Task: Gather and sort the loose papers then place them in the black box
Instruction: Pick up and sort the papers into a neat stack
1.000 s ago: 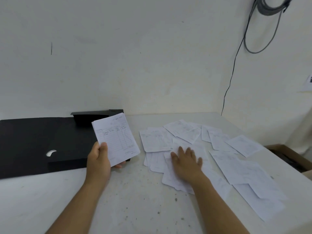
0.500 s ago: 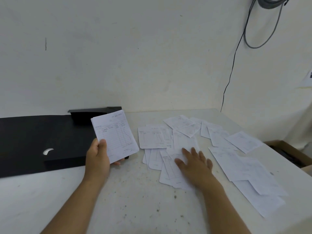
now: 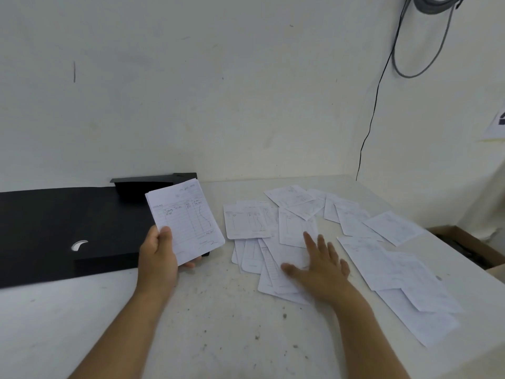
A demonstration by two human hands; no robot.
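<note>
Our left hand [image 3: 158, 255] grips a stack of papers [image 3: 188, 220] beside the black box [image 3: 68, 228]. Our right hand [image 3: 319, 266] lies flat and unclenched on the loose papers [image 3: 273, 272]; we should slide one sheet free, gently.

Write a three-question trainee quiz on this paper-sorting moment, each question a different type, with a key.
1. True or false: the left hand holds a stack of papers.
2. Where does the right hand rest? A) on the black box B) flat on the loose papers C) on the cable
3. Fill in: the black box lies to the ____ of the loose papers.

Key: 1 true; 2 B; 3 left
</note>
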